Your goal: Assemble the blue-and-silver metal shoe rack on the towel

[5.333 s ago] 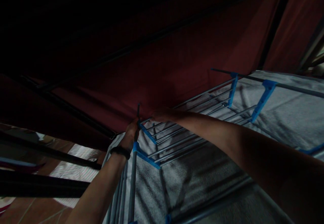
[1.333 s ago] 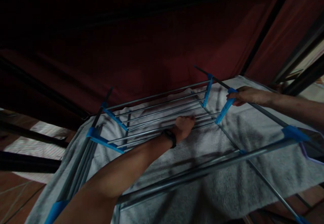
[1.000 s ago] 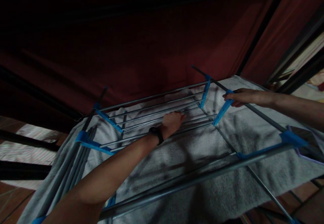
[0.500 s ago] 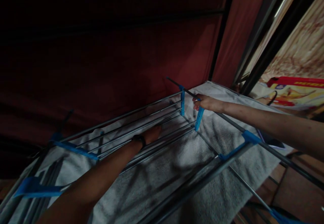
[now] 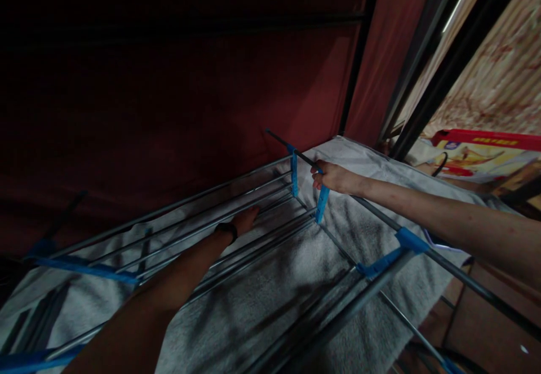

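Observation:
A metal drying rack or shoe rack with blue plastic brackets [image 5: 320, 205] and grey rods [image 5: 224, 216] stands over a grey cloth [image 5: 338, 306]. My right hand [image 5: 333, 178] is closed around the dark side tube [image 5: 374, 209], at the top of a blue bracket. Further left, my left hand [image 5: 245, 220], with a black band on its wrist, is closed on the rack's thin rods. Its fingertips are partly hidden in shadow. Another blue bracket [image 5: 412, 240] sits on the side tube, nearer to me than my right hand.
Behind the rack rises a dark red panel [image 5: 253, 92] with black frame bars. A red and yellow box [image 5: 486, 151] stands at the right beside a striped curtain [image 5: 502, 58]. Tiled floor [image 5: 486, 312] shows at lower right. A dark object with a pale edge [image 5: 448, 247] lies partly behind my right forearm.
The whole view has shifted, so the rack and both hands appear slightly further left. The rack's left end sits lower in view. Both hands keep their places on the rack.

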The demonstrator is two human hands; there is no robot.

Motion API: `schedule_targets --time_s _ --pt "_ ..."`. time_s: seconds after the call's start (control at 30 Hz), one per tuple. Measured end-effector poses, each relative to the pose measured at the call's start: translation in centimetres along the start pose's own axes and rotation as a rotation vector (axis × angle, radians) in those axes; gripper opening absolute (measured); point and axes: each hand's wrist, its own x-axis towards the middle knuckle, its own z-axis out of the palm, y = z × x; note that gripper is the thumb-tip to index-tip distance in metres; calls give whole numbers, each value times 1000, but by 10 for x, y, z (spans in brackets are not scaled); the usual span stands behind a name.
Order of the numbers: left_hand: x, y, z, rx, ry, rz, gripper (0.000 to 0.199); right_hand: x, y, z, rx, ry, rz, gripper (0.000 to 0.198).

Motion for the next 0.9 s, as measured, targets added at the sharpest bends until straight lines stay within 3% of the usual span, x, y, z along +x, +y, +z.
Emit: schedule_targets --time_s 0.2,0.37,0.7,0.9 --pt "-10 7 -3 36 -38 23 46 -5 -6 -1 -58 -1 14 17" --pt "-17 14 -6 37 -83 -4 32 -2 -4 2 -87 11 8 18" --pt "-15 16 -8 -16 37 -82 37 5 6 5 -76 26 -12 20" --pt "-7 12 -3 -56 79 -111 28 5 4 1 148 -12 49 17"
